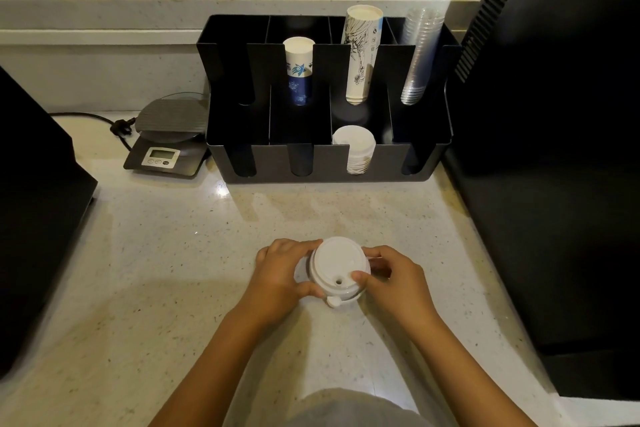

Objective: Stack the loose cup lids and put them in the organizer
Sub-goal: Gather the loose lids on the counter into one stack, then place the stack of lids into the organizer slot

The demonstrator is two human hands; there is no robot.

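A short stack of white cup lids (334, 265) sits on the pale counter near me, top lid facing up with a small sip hole and a tab toward me. My left hand (280, 274) grips its left side and my right hand (391, 279) grips its right side, thumbs on the rim. Behind it stands the black organizer (322, 163). Its front row holds a stack of white lids (355, 146) in the third slot; the other front slots look empty.
The organizer's back row holds a blue-white paper cup stack (299, 69), a tall printed cup stack (360, 52) and clear plastic cups (417, 55). A digital scale (166, 139) with a cable sits left. Dark machines flank the counter at the left (34, 218) and right (554, 184).
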